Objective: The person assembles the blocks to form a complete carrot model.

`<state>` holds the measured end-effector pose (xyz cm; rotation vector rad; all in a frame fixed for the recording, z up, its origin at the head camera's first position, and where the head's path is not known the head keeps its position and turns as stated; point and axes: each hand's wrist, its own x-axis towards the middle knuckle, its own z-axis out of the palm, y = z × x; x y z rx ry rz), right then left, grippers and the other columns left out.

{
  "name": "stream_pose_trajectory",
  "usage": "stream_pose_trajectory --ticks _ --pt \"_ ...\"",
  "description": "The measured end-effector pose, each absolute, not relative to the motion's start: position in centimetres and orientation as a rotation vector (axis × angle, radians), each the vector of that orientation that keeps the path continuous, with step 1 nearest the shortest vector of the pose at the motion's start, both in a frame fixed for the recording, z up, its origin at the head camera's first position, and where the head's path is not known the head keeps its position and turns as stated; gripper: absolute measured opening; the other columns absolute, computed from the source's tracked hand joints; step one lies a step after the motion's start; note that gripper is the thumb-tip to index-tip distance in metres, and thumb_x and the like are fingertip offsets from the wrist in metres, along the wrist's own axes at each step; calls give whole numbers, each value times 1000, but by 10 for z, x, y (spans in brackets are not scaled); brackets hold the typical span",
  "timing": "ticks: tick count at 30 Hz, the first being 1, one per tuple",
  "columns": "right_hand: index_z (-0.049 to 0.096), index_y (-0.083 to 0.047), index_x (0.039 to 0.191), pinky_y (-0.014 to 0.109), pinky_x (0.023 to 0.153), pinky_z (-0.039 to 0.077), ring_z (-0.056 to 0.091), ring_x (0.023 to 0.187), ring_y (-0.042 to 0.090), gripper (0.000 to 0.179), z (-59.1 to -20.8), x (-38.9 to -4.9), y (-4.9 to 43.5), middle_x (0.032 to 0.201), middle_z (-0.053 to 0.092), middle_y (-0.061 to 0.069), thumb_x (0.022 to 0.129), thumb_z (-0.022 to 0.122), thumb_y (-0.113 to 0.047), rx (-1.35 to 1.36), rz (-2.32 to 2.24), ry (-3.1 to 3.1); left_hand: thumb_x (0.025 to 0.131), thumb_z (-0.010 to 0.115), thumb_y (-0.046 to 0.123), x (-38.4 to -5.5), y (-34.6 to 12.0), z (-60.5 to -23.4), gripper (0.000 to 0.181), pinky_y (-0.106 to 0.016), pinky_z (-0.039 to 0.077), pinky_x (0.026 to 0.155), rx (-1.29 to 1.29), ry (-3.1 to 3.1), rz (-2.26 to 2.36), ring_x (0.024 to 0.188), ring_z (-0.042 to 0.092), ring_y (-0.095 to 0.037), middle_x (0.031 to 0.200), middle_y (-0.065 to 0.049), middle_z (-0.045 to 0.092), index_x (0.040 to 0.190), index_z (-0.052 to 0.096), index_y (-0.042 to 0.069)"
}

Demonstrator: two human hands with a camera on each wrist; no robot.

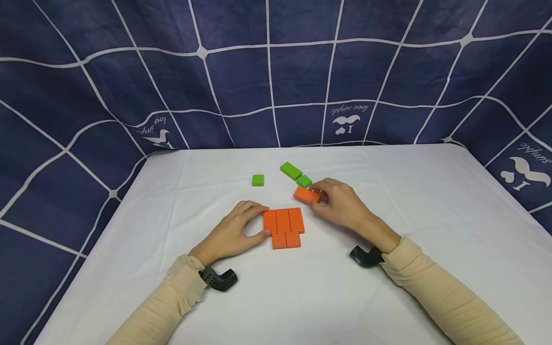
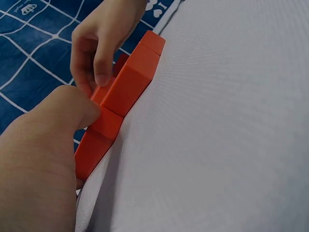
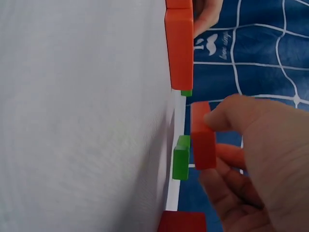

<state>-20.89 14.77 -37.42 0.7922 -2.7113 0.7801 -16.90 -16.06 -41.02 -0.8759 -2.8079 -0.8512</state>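
In the head view, several orange blocks lie flat together on the white cloth: a row of three upright ones with two smaller orange blocks (image 1: 286, 240) below. My left hand (image 1: 233, 232) holds the leftmost orange block (image 1: 270, 222) of that row, index fingertip at its far end and thumb at its near end. Up and to the right, my right hand (image 1: 340, 203) pinches another orange block (image 1: 305, 194) between thumb and fingers. That block (image 3: 203, 137) is raised over the cloth in the right wrist view. Just beyond it lies a small green block (image 1: 304, 180).
A longer green block (image 1: 291, 170) lies beside the small one, and a square green block (image 1: 258, 180) sits farther left. Low in the right wrist view is a red-orange block (image 3: 182, 222). A navy checked curtain (image 1: 241, 76) borders the table's far edge.
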Motion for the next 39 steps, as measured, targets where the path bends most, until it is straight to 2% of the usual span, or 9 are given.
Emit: stream_pose_trajectory --ticks 8,16,21,28,34,39 --pt "74 -8 116 33 77 55 63 84 17 33 -367 -205 148 101 71 2 84 76 -18 854 868 -2699 92 73 47 -169 -160 -411 57 -40 45 114 -879 -2811 -854 130 50 -12 135 5 58 140 62 18" --pt "73 -16 115 37 80 55 59 90 10 30 -359 -198 146 104 70 -6 86 77 -19 1040 932 -2703 92 73 46 -170 -159 -410 56 -40 45 113 -892 -2804 -859 129 50 -12 134 5 58 139 62 18" --pt "72 -19 116 36 81 56 58 92 8 31 -356 -193 141 109 69 -10 85 76 -18 1185 997 -2698 91 74 46 -170 -160 -411 56 -40 46 113 -887 -2800 -853 128 50 -12 133 5 58 139 62 18" --pt "73 -22 114 31 80 56 59 90 8 29 -356 -187 135 105 67 -16 86 76 -21 1363 1007 -2678 92 74 45 -169 -160 -411 56 -40 46 112 -895 -2794 -865 128 50 -12 133 5 59 138 62 17" --pt "72 -23 114 30 78 56 62 88 11 29 -354 -180 130 104 65 -15 85 75 -19 1483 1018 -2682 92 73 46 -170 -160 -409 56 -40 45 113 -897 -2794 -865 129 50 -13 133 4 58 139 62 16" --pt "70 -24 114 27 78 55 60 88 7 31 -353 -174 127 104 63 -16 84 73 -19 1558 1009 -2732 92 73 47 -169 -161 -410 58 -40 46 113 -887 -2807 -853 129 50 -12 134 4 58 140 61 17"
